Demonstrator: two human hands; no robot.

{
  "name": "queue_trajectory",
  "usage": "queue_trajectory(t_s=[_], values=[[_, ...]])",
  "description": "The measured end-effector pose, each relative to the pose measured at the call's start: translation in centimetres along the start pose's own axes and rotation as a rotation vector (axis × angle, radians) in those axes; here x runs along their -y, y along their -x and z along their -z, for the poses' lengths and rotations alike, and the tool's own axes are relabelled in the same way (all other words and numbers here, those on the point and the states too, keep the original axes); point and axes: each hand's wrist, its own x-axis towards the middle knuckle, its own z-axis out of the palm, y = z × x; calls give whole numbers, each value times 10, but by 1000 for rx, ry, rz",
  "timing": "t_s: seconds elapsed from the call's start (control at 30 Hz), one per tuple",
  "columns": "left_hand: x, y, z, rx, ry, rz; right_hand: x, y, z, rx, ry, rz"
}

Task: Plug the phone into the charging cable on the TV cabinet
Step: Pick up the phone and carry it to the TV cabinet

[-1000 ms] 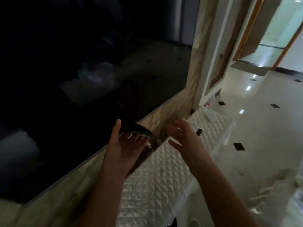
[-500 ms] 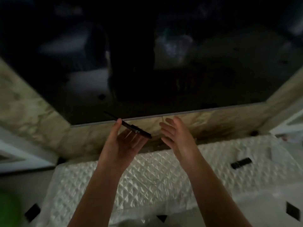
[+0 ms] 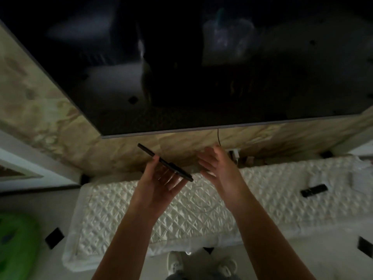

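My left hand holds a thin dark phone edge-on, tilted, above the back of the TV cabinet, which wears a white quilted cover. My right hand hovers just right of the phone with its fingers spread and nothing in it. A faint white cable loops over the quilted cover below my right wrist. Something white like a plug or charger sits at the wall behind my right hand; its details are too dim to read.
A large dark TV screen hangs on the marbled wall, a thin black wire dropping from its lower edge. A black remote lies on the cabinet at right. A green object is at lower left; my shoes show below.
My view has swung left and settled facing the TV and cabinet. Both hands hold the same pose, the phone still in my left hand; the cabinet's right end and remote came into view.
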Motion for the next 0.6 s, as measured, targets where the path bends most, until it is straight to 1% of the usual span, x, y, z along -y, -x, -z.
queue_trajectory(t_s=[0.1, 0.23, 0.37, 0.5, 0.6], values=[[7, -14, 19, -58, 1, 73, -18, -7, 9, -59, -19, 1], [15, -37, 49, -160, -4, 149, -49, -27, 19, -99, -56, -26], [29, -69, 86, -203, -34, 150, -93, -70, 23, -107, -59, -119], [60, -103, 129, -267, -26, 167, -152, -112, 34, -85, -41, -224], [92, -129, 154, -327, -17, 208, -191, -132, 54, -96, -23, -246]])
